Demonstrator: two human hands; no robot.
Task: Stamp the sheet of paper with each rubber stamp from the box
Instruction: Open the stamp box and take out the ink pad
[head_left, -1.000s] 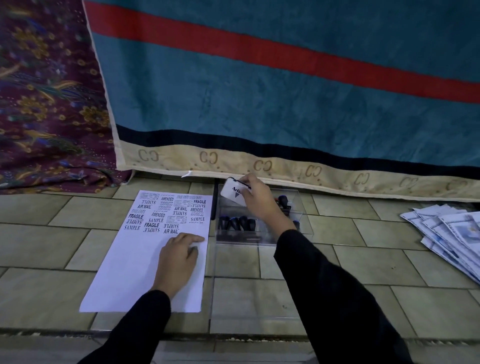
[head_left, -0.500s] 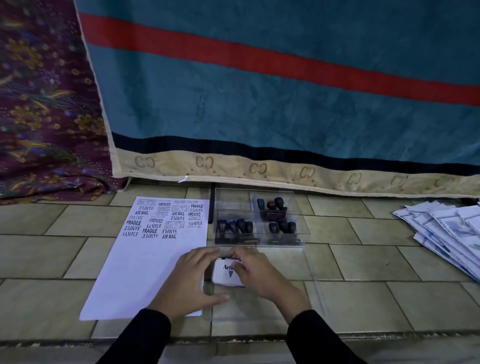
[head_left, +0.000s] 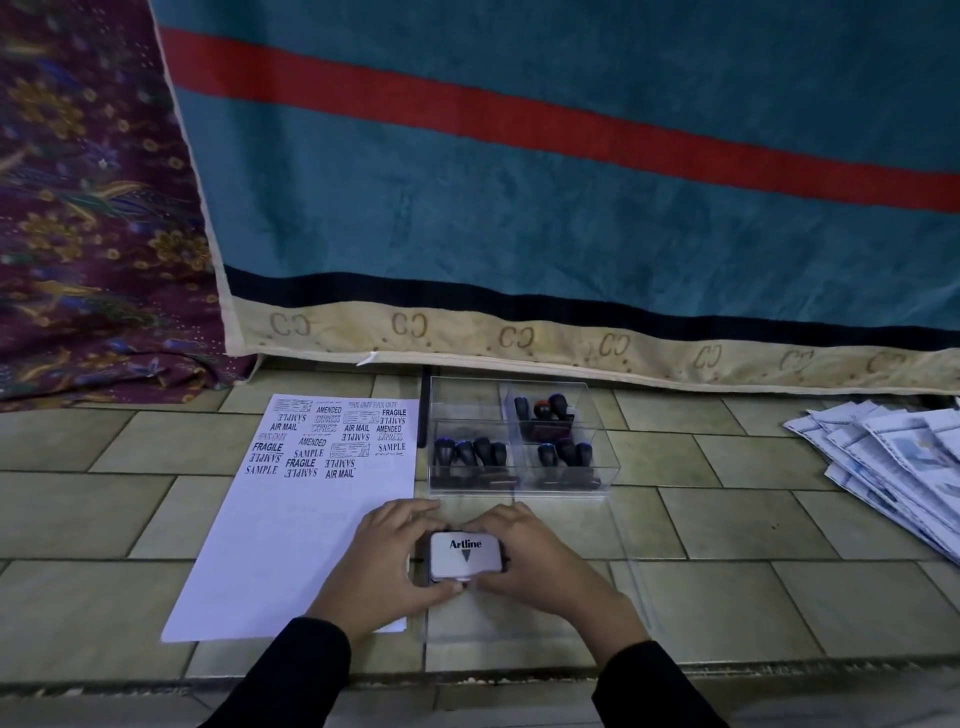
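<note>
On the tiled floor (head_left: 727, 525), the white sheet of paper (head_left: 291, 545) lies at 9 o'clock from the clear box (head_left: 462, 400), its top third crowded with prints such as FRAGILE, SAMPLE and AIR MAIL. Dark-handled rubber stamps (head_left: 470, 454) stand in three compartments. At 6 o'clock from the box, the left hand (head_left: 379, 561) and right hand (head_left: 540, 558) both grip a white Artline ink pad (head_left: 466, 557), fingers curled round its sides, thumbs at its near edge. Its lid looks closed, though that is hard to tell.
</note>
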